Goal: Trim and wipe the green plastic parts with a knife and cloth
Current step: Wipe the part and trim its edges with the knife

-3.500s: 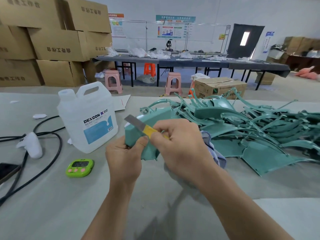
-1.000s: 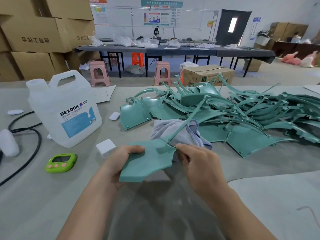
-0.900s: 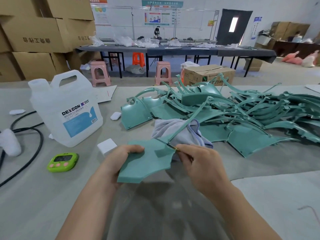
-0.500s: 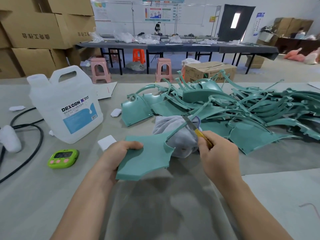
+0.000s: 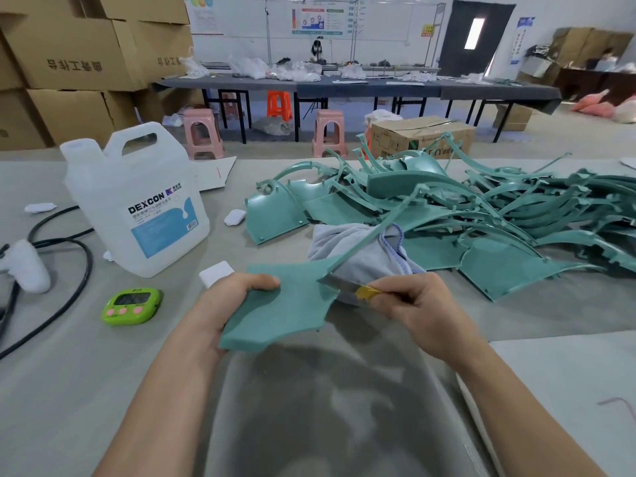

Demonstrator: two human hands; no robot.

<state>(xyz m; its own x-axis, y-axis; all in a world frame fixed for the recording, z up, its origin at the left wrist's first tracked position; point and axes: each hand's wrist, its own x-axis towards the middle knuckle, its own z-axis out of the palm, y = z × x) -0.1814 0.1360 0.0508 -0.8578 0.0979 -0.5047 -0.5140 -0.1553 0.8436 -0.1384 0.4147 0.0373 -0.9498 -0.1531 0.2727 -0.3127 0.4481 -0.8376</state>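
Note:
My left hand [image 5: 229, 297] grips a green plastic part [image 5: 285, 304] by its flat panel, thumb on top, above the table. A long thin arm of the part rises up and to the right over the grey cloth [image 5: 368, 256]. My right hand [image 5: 418, 304] holds a knife [image 5: 347, 287] with a yellow body. Its blade tip touches the part's right edge where the arm joins the panel. The cloth lies bunched on the table just behind the part.
A heap of green plastic parts [image 5: 481, 215] covers the table's right half. At the left stand a white DEXCON jug [image 5: 137, 204], a green timer [image 5: 132, 306], black cables [image 5: 65, 249], a white controller [image 5: 24, 266] and small white pieces. A cardboard box [image 5: 423, 136] sits behind.
The knife was lifted up by the cloth half a second ago; my right hand has brought it back down so the blade meets the part's edge. The left hand keeps its hold.

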